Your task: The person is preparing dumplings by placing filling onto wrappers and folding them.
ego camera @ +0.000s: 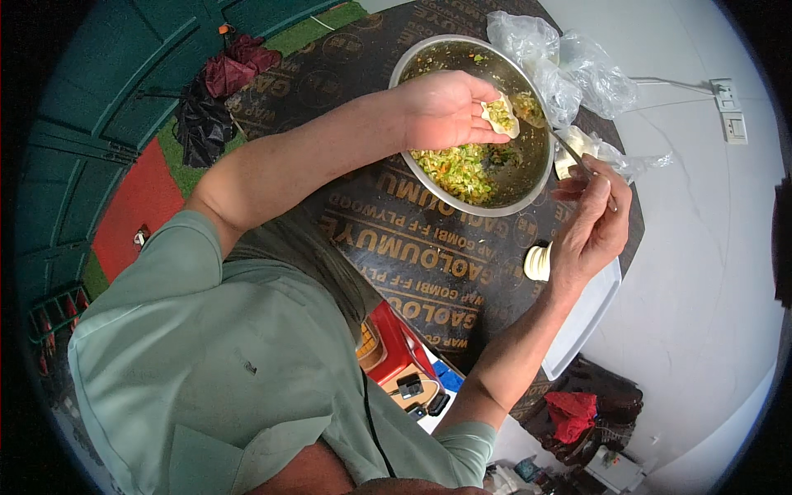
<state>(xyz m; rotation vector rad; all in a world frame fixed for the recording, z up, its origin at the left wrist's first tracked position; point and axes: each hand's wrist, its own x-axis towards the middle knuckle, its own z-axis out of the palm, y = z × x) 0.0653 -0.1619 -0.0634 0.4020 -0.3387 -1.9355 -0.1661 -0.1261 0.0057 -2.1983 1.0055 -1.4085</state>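
Observation:
My left hand is palm up over a steel bowl, with a round dough wrapper lying on its fingers. Chopped vegetable filling sits on the wrapper. Between the fingers of my right hand is the handle of a metal spoon; its end reaches into the bowl, by a clump of filling. More chopped vegetable filling lies in the bowl's near part. A stack of round wrappers stands on the table beside my right wrist.
The printed plywood table meets a white wall. Clear plastic bags lie against the bowl's far right side, and another bag with pale wrappers is behind my right hand. A white tray lies under my right forearm. A red stool stands below the edge.

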